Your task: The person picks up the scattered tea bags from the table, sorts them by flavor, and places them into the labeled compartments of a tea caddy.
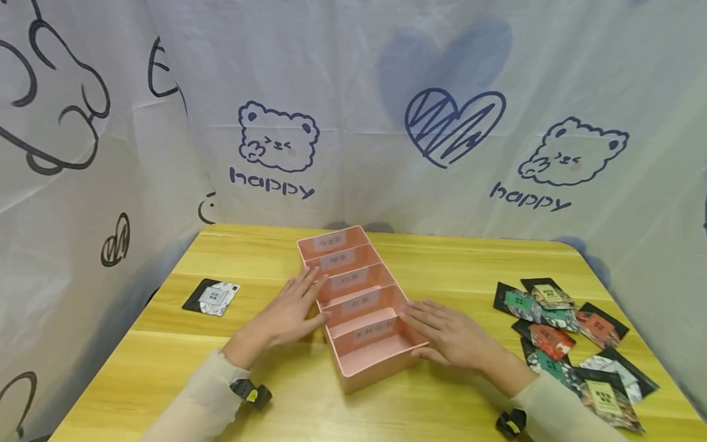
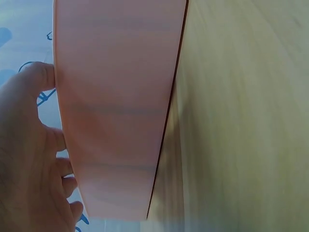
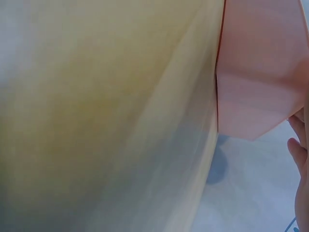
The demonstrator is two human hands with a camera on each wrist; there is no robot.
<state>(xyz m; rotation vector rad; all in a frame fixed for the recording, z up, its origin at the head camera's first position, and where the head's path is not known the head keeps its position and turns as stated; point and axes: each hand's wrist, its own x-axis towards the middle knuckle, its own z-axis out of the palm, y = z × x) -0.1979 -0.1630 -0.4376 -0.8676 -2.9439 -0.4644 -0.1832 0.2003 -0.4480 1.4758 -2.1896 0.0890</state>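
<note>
A pink divided box (image 1: 381, 371) sits at a slant on the table, with labels stuck inside its several compartments. My left hand (image 1: 289, 310) rests against the box's left side, its fingers at the rim. On the opposite side, my right hand (image 1: 450, 334) touches the right rim near the front corner with extended fingers. In the left wrist view the pink side wall (image 2: 116, 96) fills the middle, and the fingertips meet its edge. The right wrist view catches only part of the right hand (image 3: 300, 150) beside the box (image 3: 260, 87).
One black-and-white packet (image 1: 212, 298) lies alone at the left of the wooden table (image 1: 265, 399). Several packets with green, red, white and yellowish labels overlap at the right, among them a red packet (image 1: 551, 341). A printed white cloth (image 1: 364, 147) hangs behind.
</note>
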